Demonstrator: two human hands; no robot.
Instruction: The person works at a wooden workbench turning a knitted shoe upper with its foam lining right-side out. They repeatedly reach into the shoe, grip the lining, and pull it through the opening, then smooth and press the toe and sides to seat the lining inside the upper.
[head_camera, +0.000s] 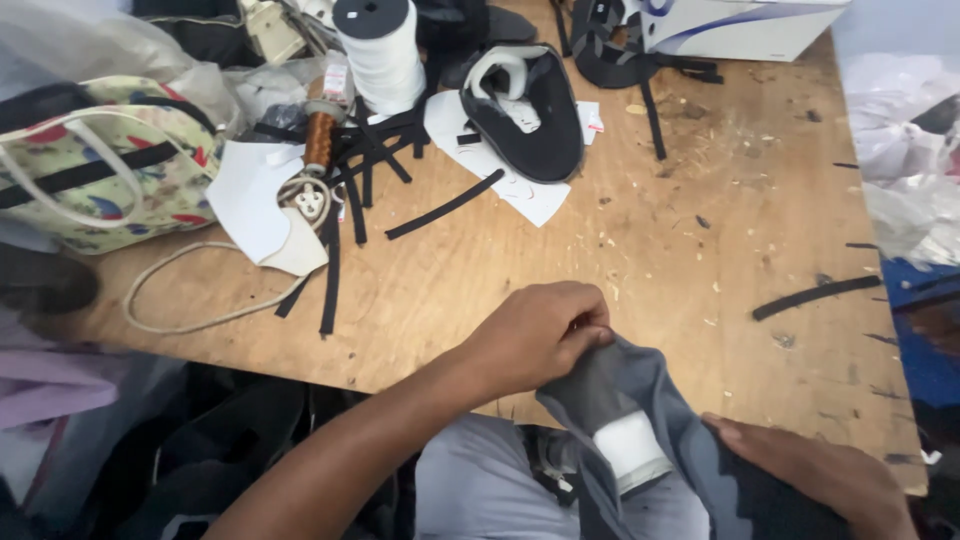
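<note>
The left hand (535, 335) is curled tight, its fingertips pinching the top edge of a grey fabric shoe upper (640, 420) that hangs over the near edge of the wooden surface (650, 250), above the person's lap. A white lining patch (630, 448) shows on the upper just below that pinch. The right hand (815, 475) lies flatter against the upper's dark lower right side, fingers pressed together on the cloth; whether it grips underneath cannot be told. Far back on the surface, a white box with blue curved stripes (740, 25) sits at the top right corner. A tall white thread spool (380, 55) stands at top centre, with a small copper-coloured spool (320, 135) beside it and a small pink-and-white label (335, 80) between them. A black shoe upper (525, 110) rests on white paper pieces (530, 195), with loose black strips (445, 205) scattered around. A floral bag (100, 165) lies at the left.
</note>
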